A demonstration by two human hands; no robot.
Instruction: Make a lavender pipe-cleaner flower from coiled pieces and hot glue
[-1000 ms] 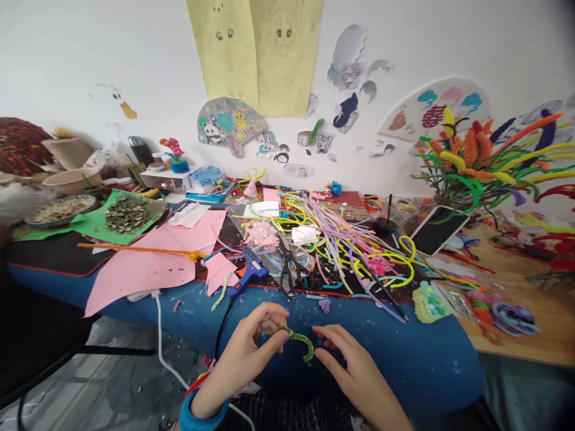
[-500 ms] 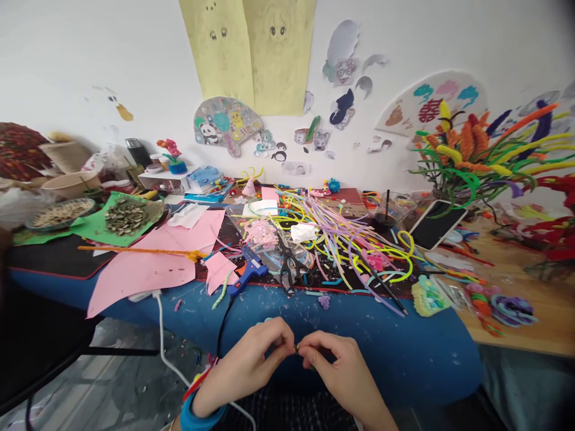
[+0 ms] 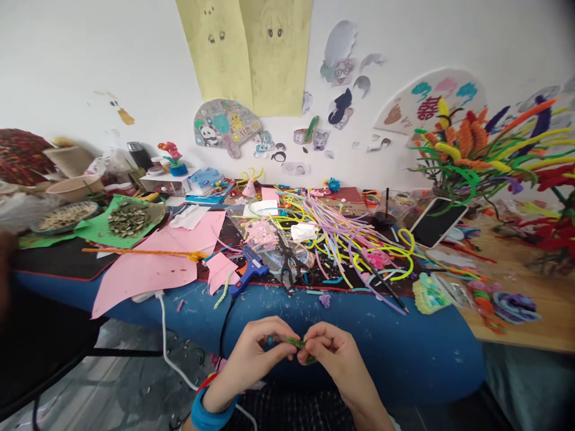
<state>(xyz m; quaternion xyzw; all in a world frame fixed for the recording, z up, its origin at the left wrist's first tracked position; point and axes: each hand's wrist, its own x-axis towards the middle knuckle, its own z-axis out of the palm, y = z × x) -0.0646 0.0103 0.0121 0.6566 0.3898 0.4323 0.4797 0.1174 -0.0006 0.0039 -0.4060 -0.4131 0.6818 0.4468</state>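
Observation:
A small green piece (image 3: 296, 343) is pinched between the fingertips of both hands, low in the middle of the view, in front of the blue table edge. My left hand (image 3: 263, 347) grips its left end with thumb and fingers; a blue ring shows on it and a blue band on the wrist. My right hand (image 3: 330, 353) closes round the other end, where more green shows under the fingers. Part of the piece is hidden by the fingers, so its full shape cannot be made out.
Beyond the hands lie a blue glue gun (image 3: 248, 272), black scissors (image 3: 288, 269), a pencil (image 3: 386, 287), pink paper (image 3: 148, 272) and many coloured pipe cleaners (image 3: 341, 230). A phone (image 3: 438, 221) leans at the right. A white cable (image 3: 165, 335) hangs at the left.
More of the green piece now shows between my fingertips. Both hands have turned slightly, and my left wrist has shifted a little to the right.

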